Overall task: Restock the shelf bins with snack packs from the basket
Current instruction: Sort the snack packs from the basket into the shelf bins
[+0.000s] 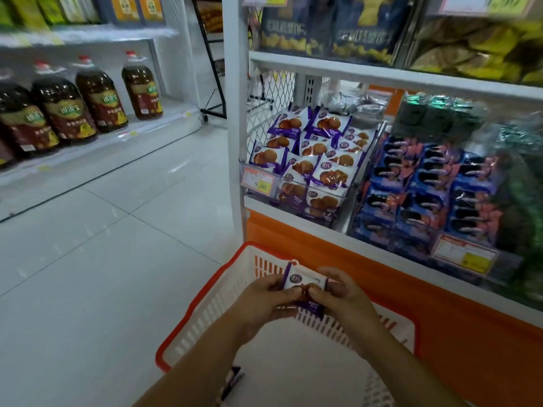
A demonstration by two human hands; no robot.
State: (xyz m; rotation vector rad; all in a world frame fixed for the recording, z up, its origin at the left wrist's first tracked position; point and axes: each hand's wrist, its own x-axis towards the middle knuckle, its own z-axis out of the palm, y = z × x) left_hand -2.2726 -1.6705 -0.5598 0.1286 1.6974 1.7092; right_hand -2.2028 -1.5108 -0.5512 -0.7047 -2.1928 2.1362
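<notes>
Glossy white floor tiles (117, 230); a white side shelf (88, 154) carries blurred, perhaps oil, bottles (101, 95).

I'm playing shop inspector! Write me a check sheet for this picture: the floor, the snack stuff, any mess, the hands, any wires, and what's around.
Surface: white tiled floor; the basket stands on it.
Job's things: one purple snack pack held above the basket; matching packs fill the shelf bin.
Clutter: nothing seen.
Hands: left hand and right hand both pinch the snack pack.
Cables: nothing seen.
Surroundings: blue packs in the next bin; oil bottles across the aisle.
</notes>
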